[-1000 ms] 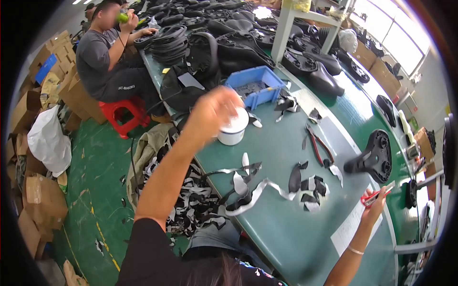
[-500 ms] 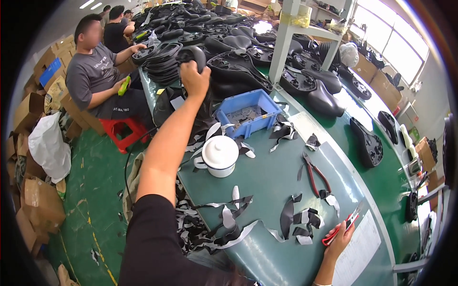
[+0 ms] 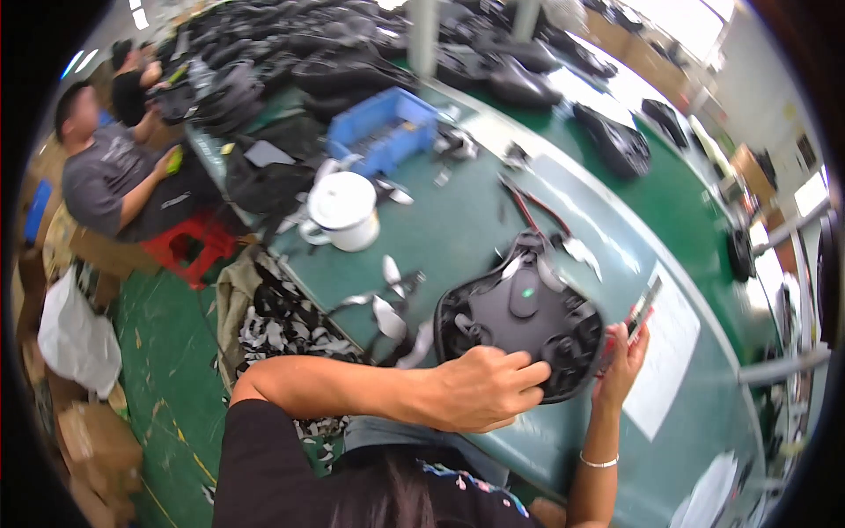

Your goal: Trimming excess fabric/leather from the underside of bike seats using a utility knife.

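A black bicycle saddle (image 3: pixel 488 308) is in front of me with its hollow underside up, its narrow nose pointing away. My left hand (image 3: pixel 484 389) is closed on its near wide edge, fingers curled over the rim. To the saddle's right, my right hand (image 3: pixel 623 363) is closed round a red-handled cutting tool (image 3: pixel 649 304) with a thin metal blade pointing up and away. That hand is close against the saddle's right edge; I cannot tell if they touch. Beyond the saddle's nose lie red-handled pliers (image 3: pixel 539 204), partly hidden by it.
A white lidded mug (image 3: pixel 343 211) and a blue bin (image 3: pixel 387 132) stand farther left. Black and white scraps (image 3: pixel 387 317) litter the green table (image 3: pixel 449 224). A paper sheet (image 3: pixel 666 370) lies at right. Saddles (image 3: pixel 343 75) are piled at the back. A co-worker (image 3: pixel 110 172) sits at left.
My left hand has brought the saddle from beside the far pile to the table in front of me. My right hand still holds the cutting tool. The view has turned downward.
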Demonstrator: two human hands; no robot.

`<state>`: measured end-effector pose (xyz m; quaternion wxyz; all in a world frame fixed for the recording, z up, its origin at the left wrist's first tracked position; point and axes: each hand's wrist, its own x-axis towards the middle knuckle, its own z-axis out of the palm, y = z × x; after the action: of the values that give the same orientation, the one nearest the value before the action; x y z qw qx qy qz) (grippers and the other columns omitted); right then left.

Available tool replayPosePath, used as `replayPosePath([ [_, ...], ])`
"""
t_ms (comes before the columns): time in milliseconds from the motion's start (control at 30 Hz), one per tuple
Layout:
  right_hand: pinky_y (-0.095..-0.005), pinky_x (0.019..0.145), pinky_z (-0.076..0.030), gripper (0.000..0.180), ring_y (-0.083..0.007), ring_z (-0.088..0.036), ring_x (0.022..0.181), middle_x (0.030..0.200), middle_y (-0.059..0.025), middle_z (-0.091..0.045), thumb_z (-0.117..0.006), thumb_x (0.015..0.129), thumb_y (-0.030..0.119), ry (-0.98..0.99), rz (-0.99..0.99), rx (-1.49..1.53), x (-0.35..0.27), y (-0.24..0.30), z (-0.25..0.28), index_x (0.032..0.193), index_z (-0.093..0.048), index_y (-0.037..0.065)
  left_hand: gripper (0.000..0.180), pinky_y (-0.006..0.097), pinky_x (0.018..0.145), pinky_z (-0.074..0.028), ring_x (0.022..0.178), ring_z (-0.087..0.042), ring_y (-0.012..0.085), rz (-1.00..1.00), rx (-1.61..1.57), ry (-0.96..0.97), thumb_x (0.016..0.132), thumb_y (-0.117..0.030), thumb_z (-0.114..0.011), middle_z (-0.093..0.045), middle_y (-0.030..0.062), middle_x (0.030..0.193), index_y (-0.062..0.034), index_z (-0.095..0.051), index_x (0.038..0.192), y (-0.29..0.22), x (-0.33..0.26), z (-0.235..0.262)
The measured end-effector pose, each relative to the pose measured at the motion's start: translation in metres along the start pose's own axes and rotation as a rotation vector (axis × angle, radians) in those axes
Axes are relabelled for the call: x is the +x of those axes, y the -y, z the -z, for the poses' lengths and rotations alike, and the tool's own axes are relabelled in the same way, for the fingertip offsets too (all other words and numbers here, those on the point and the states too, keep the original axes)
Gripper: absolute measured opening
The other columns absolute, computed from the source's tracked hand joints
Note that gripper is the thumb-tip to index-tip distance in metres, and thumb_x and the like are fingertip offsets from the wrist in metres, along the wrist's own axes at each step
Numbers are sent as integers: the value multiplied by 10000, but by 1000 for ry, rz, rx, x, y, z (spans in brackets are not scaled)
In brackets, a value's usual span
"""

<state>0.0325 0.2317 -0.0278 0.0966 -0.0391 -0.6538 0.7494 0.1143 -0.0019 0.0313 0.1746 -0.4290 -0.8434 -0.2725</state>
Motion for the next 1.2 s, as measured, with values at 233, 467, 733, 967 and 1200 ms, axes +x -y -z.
replayPosePath([
  [233,-213,537,-463,377,-81,-560,643,873,-51,-614,-601,899,127,42,-117,-250,-78,13,32,1228,-449,22,213,318,569,-444,667,-561,210,193,-205,-427,710,-115,-726,-574,54,729,-85,-528,636,-3,11,0],
  [467,-254,541,-474,393,-67,-573,680,874,-50,-652,-622,881,111,188,82,-577,-101,17,31,1233,-481,10,441,264,710,-519,826,-618,141,1249,-1129,47,817,-318,-679,-629,86,957,46,-592,1052,85,-20,-24],
  [733,-327,483,-426,611,-235,-512,546,734,-84,-547,-708,758,120,671,761,-1108,-52,53,44,1333,-503,150,414,258,666,-504,710,-603,143,1209,-1131,132,771,-296,-664,-629,84,867,35,-599,1011,77,33,10],
  [967,-387,444,-433,686,-283,-537,517,711,-117,-519,-641,822,85,644,439,-1282,-112,32,43,1432,-332,143,385,245,610,-464,676,-557,103,1168,-1130,27,763,-294,-658,-600,56,829,40,-597,945,80,18,5],
  [1200,-404,701,-533,664,-402,-648,826,1015,-230,-634,-659,836,83,472,125,-951,-184,36,40,1411,-328,54,346,226,617,-446,694,-540,90,1305,-1125,-411,769,-259,-656,-552,29,790,18,-587,964,29,-26,7],
])
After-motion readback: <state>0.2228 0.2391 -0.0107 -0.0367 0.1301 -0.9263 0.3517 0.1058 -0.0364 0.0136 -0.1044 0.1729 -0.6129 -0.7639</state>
